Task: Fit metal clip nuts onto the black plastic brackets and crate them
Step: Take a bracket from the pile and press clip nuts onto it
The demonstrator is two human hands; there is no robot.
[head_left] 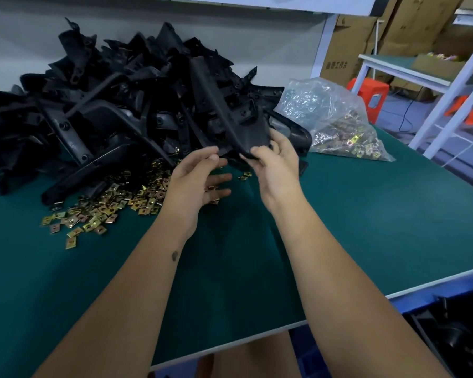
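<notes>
From the head camera, a person stands at a green-topped table [352, 219], both bare forearms stretched out over it. The right hand [275, 165] grips the near end of a long black plastic bracket [230, 118], fingers and thumb curled round its lower edge, so the bracket rises up and away toward the far side. The left hand [200, 178] is beside it with fingers loosely spread; its thumb and forefinger reach to the same end of the bracket, though whether they pinch it I cannot tell. A big heap of black brackets [93, 105] fills the table's far left corner. Brass-coloured clip nuts [107, 208] lie scattered on the surface in front of the heap, toward the left edge. A clear plastic bag of clip nuts [336, 124] sits near the far right edge. Below the near right corner, a blue crate [410, 298] holds black parts.
</notes>
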